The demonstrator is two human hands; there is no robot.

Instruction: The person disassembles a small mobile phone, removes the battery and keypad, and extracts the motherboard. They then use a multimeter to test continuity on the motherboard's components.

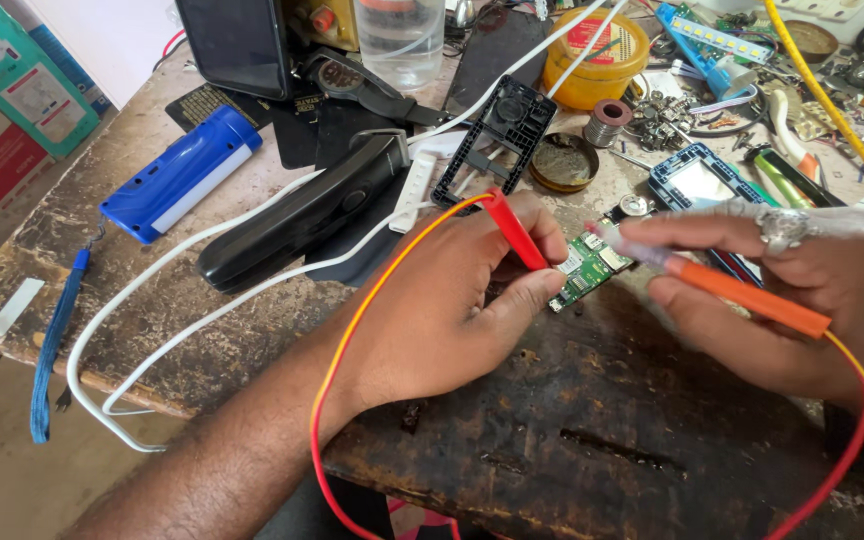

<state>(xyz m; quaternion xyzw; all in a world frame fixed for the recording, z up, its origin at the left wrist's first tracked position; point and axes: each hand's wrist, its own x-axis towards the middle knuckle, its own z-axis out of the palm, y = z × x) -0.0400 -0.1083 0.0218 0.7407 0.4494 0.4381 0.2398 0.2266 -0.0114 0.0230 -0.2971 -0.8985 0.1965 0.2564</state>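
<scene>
The board (588,270), a small green circuit board, lies on the bench (592,440) between the two hands, its long axis running from about 7 o'clock to 1 o'clock. The left hand (452,300) sits at its 9 o'clock, fingers pinched narrow around a red probe (512,230) that slants down toward the board's near-left edge. The right hand (802,290) comes in from 3 o'clock, closed on an orange probe (742,295) whose pale tip reaches over the board's top. Both probe tips look to be at the board; whether they touch it I cannot tell. The left hand seems the nearer.

The bench is dark, scarred wood, crowded at 12 o'clock: a black phone frame (497,135), a solder spool (607,122), a yellow tub (597,55). A blue torch (182,172) lies at 10 o'clock, with a white cable (202,320) looping past it.
</scene>
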